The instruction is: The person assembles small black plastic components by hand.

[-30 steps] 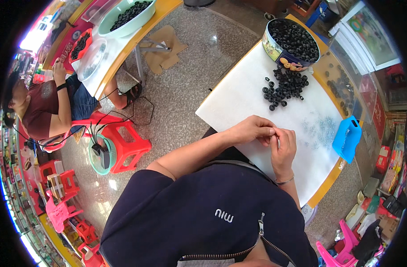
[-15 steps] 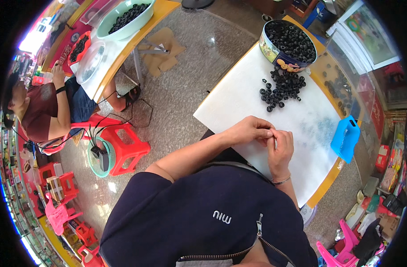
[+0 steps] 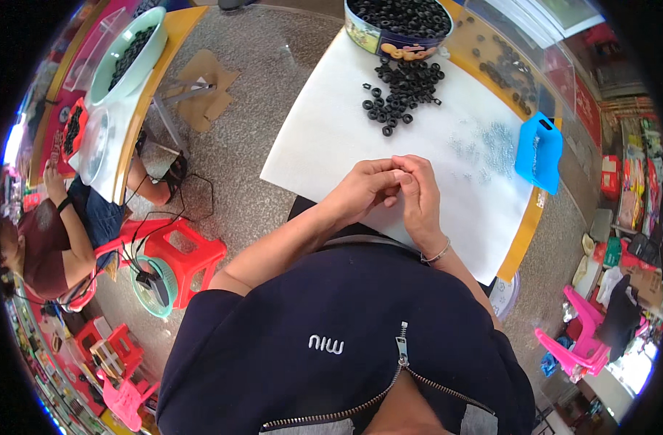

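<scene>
Left hand point(image 3: 362, 190) curls, thumb and finger near pinching; right hand point(image 3: 421, 199) now reaches further over it, half-curled, fingertips touching. Fingertip work looks unfinished. Can't tell what either holds; tips hide it. Black rings point(image 3: 404, 90) heap on the bench point(image 3: 309, 141), beyond both. Blue scoop point(image 3: 540, 156) sits far right.

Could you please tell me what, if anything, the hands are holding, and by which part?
It cannot be told: the bare left hand and the bare right hand meet at the fingers, which hide anything between them.
</scene>
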`<state>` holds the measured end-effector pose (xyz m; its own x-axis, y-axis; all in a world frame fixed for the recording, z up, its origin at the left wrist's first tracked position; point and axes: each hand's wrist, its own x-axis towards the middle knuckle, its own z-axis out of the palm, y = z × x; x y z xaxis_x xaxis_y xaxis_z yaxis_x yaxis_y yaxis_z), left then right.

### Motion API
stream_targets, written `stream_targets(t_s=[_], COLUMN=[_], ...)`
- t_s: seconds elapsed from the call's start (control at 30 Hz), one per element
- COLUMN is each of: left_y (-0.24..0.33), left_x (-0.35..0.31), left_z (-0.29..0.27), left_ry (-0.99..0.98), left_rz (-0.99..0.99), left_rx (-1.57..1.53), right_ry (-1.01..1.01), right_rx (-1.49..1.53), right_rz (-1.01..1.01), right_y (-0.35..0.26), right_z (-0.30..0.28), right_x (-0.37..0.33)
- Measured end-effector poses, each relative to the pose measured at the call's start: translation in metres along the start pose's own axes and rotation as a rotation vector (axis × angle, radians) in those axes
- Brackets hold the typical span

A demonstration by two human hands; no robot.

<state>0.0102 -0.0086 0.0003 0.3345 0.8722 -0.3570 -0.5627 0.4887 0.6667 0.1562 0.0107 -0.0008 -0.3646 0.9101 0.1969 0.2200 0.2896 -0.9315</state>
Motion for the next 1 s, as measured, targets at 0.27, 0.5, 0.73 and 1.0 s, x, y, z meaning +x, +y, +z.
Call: stream_targets(t_s=[0.27, 0.5, 0.73, 1.0], left_y=[0.004, 0.001, 0.005, 0.007], left_x=[0.007, 0.007, 0.002, 0.002], left_z=[-0.015, -0.023, -0.019, -0.014], left_ry=[-0.074, -0.318, -0.406, -0.314], left_rz=[0.06, 0.036, 0.027, 0.07], left_rx=[-0.333, -0.649, -0.653, -0.419], right_ry=[0.083, 0.052, 0.014, -0.066], right_rx=[0.17, 0.085, 0.161, 0.136], right_rz=[0.038, -0.091, -0.051, -0.105], right_y=[0.002, -0.008, -0.018, -0.018], right_z=[0.0, -0.009, -0.012, -0.011], right_x=[0.003, 0.013, 0.015, 0.019])
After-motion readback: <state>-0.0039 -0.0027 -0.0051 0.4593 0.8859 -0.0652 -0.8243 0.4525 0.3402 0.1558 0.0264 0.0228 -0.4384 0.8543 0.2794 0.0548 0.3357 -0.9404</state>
